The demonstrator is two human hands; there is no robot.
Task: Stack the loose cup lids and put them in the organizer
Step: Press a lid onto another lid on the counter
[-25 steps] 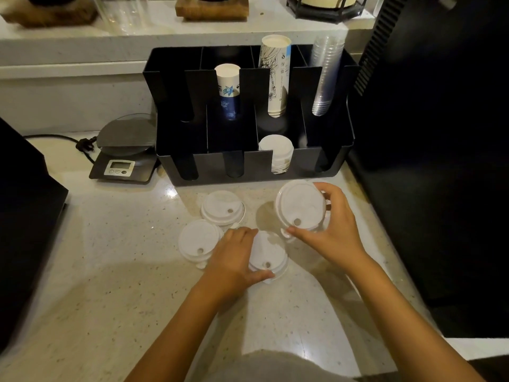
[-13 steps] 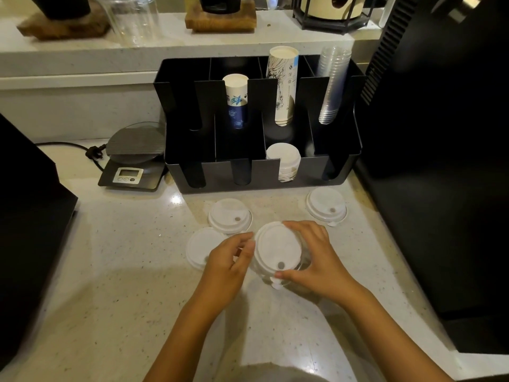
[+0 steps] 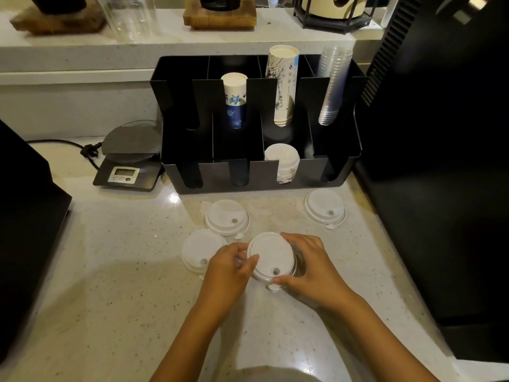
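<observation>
Both hands hold a white cup lid stack (image 3: 268, 256) just above the counter. My left hand (image 3: 228, 268) grips its left rim and my right hand (image 3: 311, 266) wraps its right side. Three loose white lids lie on the counter: one (image 3: 199, 248) just left of my left hand, one (image 3: 227, 217) behind it, and one (image 3: 325, 206) at the right near the organizer. The black organizer (image 3: 259, 179) stands behind them. A stack of white lids (image 3: 282, 161) sits in its front row, third slot from the left.
Paper cup stacks (image 3: 283, 84) and clear plastic cups (image 3: 332, 86) fill the organizer's back row. A digital scale (image 3: 129, 158) with a cable sits left of it. Dark machines flank the counter at left (image 3: 24, 230) and right (image 3: 440, 188). A raised ledge (image 3: 82, 48) runs behind.
My right hand carried a lid from the right side to the centre, onto the lid under my left hand. Both hands now clasp the joined lids. One lid was uncovered at the right.
</observation>
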